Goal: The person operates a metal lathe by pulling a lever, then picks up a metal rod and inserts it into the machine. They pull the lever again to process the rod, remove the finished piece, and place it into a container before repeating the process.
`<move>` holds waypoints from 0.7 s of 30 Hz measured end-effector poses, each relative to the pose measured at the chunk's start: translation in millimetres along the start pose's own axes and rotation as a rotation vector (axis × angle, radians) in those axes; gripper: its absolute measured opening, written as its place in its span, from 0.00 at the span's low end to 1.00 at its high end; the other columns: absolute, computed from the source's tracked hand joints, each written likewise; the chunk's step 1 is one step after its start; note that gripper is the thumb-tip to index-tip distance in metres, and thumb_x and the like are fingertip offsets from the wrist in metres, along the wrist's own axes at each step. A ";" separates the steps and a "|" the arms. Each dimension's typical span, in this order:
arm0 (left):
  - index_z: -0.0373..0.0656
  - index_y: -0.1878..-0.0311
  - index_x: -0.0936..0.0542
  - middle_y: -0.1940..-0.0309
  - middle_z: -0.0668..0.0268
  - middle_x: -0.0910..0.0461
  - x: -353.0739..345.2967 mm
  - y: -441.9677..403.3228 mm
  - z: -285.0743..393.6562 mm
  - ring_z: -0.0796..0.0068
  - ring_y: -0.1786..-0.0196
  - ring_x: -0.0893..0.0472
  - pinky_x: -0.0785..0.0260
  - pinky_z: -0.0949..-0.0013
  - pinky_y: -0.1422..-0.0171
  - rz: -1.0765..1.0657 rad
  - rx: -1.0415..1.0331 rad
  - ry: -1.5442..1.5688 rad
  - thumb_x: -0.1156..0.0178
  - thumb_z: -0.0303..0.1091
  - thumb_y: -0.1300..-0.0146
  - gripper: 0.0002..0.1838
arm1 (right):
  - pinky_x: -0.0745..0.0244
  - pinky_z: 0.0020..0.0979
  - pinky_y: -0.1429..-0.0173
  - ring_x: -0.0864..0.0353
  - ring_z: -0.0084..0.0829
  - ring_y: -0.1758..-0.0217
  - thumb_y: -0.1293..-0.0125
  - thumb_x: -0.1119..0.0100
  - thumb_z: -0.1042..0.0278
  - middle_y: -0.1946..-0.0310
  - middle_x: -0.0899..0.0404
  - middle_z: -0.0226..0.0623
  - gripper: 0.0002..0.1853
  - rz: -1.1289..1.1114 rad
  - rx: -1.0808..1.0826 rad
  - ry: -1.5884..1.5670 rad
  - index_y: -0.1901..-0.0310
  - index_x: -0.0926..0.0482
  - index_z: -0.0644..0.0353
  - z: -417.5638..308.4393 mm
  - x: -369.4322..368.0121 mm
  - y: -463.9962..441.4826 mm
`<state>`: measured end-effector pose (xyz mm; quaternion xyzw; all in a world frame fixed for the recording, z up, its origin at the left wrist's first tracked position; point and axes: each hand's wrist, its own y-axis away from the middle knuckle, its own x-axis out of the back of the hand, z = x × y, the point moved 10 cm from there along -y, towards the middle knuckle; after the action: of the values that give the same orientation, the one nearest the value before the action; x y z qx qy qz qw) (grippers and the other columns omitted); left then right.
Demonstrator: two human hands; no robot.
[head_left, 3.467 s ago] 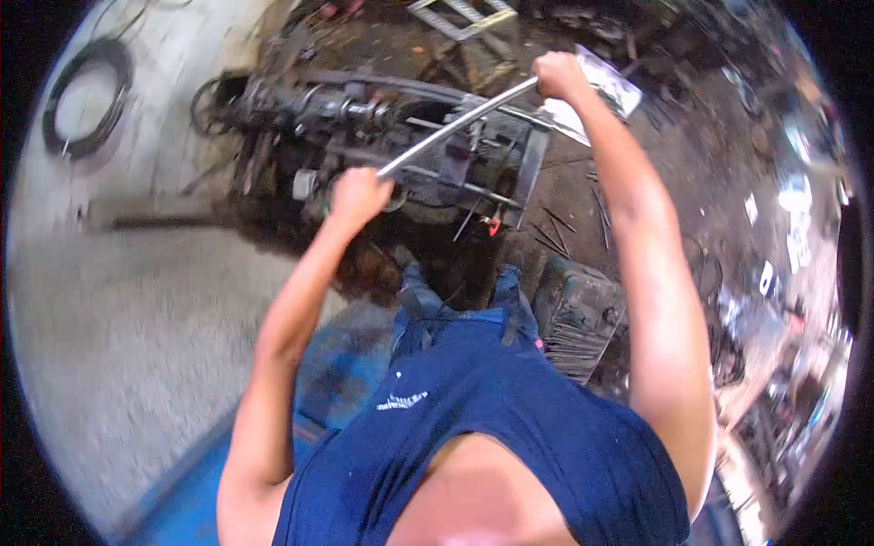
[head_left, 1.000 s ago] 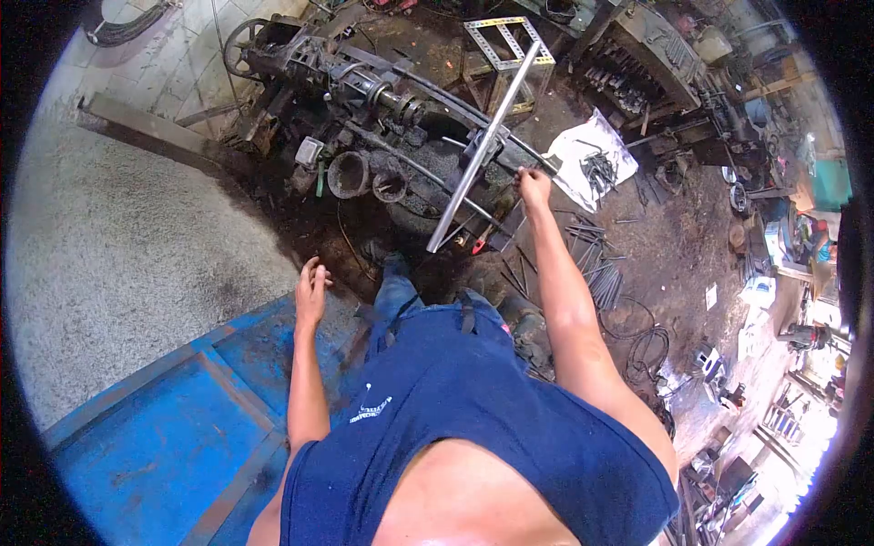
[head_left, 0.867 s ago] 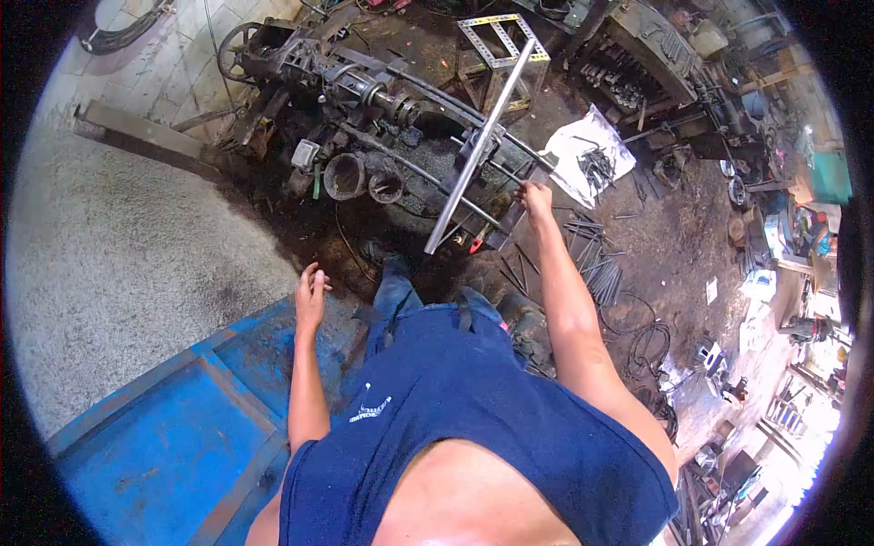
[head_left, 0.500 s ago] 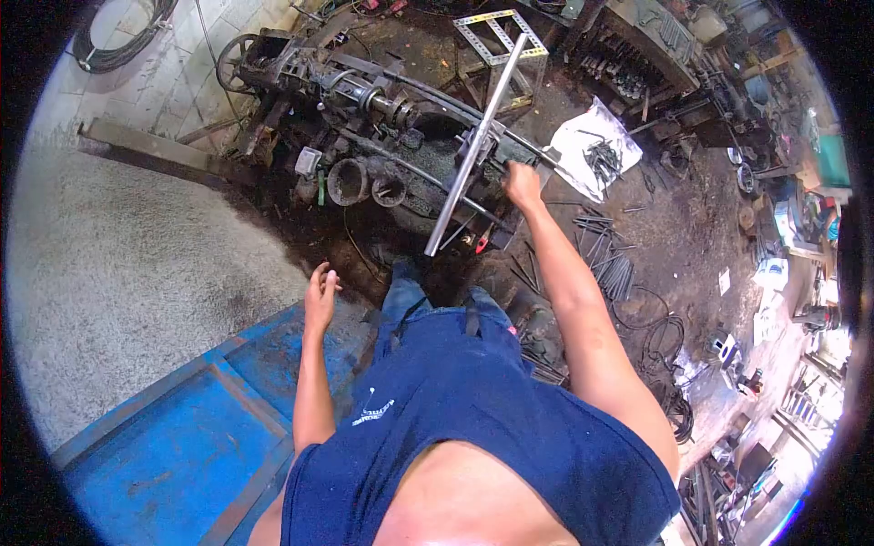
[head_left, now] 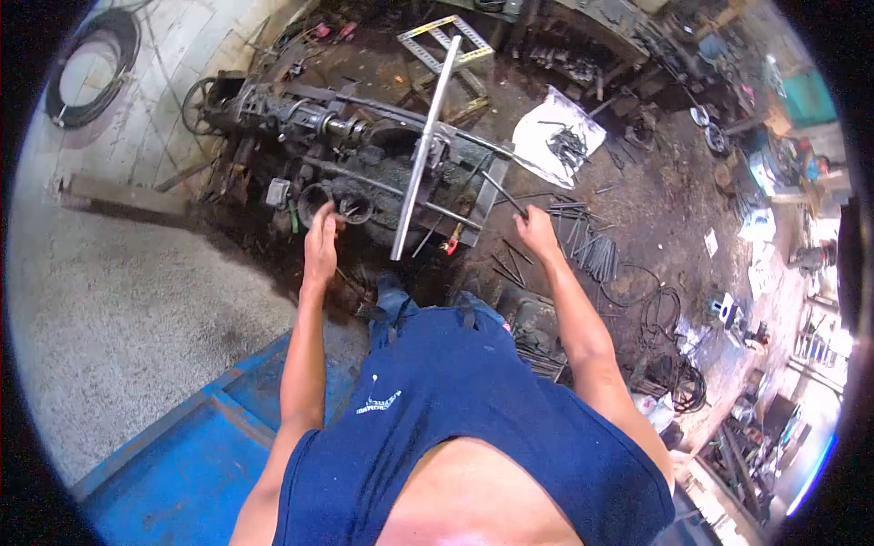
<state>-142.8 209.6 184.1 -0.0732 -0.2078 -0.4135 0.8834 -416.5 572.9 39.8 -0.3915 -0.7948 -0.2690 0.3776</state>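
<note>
My right hand [head_left: 539, 229] is closed around the near end of a dark metal rod [head_left: 503, 193], which slants up and left toward the machine's right end. My left hand [head_left: 320, 244] hangs in front of two round cans [head_left: 356, 209], fingers stretched out, holding nothing. Behind both hands stands a greasy machine [head_left: 314, 118] with long guide bars and a chuck-like head. A long silver bar [head_left: 424, 150] crosses it at a slant. Near the machine's front right corner is a small red-handled item [head_left: 452, 246].
A white sheet [head_left: 537, 136] carrying a heap of dark metal pieces lies right of the machine. Several loose rods [head_left: 596, 255] and a coiled cable [head_left: 678, 382] lie on the floor. A blue metal surface [head_left: 182, 473] is at my lower left; a yellow-edged frame [head_left: 446, 45] stands behind.
My right hand has drawn back from the machine, and the rod now shows in it. My left hand has risen toward the cans. The view has shifted, moving the machine leftward.
</note>
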 end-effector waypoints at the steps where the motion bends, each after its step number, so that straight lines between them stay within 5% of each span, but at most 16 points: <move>1: 0.36 0.35 0.30 0.57 0.61 0.19 -11.6 -14.6 19.4 0.71 0.53 0.21 0.32 0.68 0.46 -0.020 -0.057 0.033 0.58 0.46 0.23 0.25 | 0.27 0.51 0.54 0.21 0.59 0.60 0.38 0.40 0.62 0.66 0.20 0.58 0.15 0.069 -0.019 -0.014 0.66 0.25 0.69 3.1 16.7 13.5; 4: 0.37 0.33 0.32 0.51 0.61 0.20 -55.0 -54.2 76.7 0.69 0.47 0.23 0.34 0.66 0.42 -0.086 -0.207 0.082 0.60 0.52 0.24 0.30 | 0.26 0.49 0.56 0.20 0.58 0.64 0.38 0.39 0.64 0.66 0.20 0.57 0.13 0.171 -0.109 -0.183 0.65 0.23 0.69 2.7 63.2 48.8; 10: 0.38 0.31 0.34 0.49 0.63 0.22 -170.4 -89.8 189.4 0.71 0.45 0.25 0.37 0.64 0.38 -0.397 -0.392 0.334 0.62 0.60 0.26 0.35 | 0.25 0.36 0.59 0.18 0.40 0.68 0.39 0.34 0.67 0.69 0.19 0.48 0.14 0.511 -0.221 -0.394 0.57 0.25 0.67 -31.9 160.8 100.1; 13: 0.40 0.31 0.35 0.48 0.66 0.23 -215.0 -89.1 236.4 0.75 0.45 0.27 0.38 0.67 0.39 -0.545 -0.358 0.502 0.62 0.65 0.27 0.38 | 0.26 0.32 0.63 0.21 0.30 0.69 0.41 0.31 0.68 0.71 0.19 0.43 0.15 0.654 -0.175 -0.572 0.58 0.24 0.68 -53.4 200.8 115.0; 16: 0.44 0.29 0.36 0.45 0.61 0.24 -241.5 -86.5 275.6 0.68 0.41 0.26 0.36 0.61 0.37 -0.628 -0.342 0.534 0.73 0.73 0.32 0.45 | 0.28 0.29 0.66 0.22 0.26 0.70 0.40 0.31 0.70 0.72 0.20 0.41 0.14 0.783 -0.036 -0.560 0.59 0.23 0.68 -83.6 236.6 124.8; 21: 0.41 0.28 0.40 0.44 0.55 0.25 -253.3 -77.7 326.7 0.61 0.40 0.25 0.34 0.60 0.39 -0.838 -0.310 0.788 0.74 0.79 0.36 0.52 | 0.30 0.23 0.68 0.25 0.17 0.72 0.40 0.31 0.73 0.72 0.21 0.32 0.09 0.833 -0.021 -0.793 0.62 0.21 0.67 -124.0 253.3 134.3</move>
<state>-447.0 435.1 367.5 0.0457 0.1872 -0.7484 0.6346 -360.7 663.1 333.7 -0.7462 -0.6517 0.0618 0.1210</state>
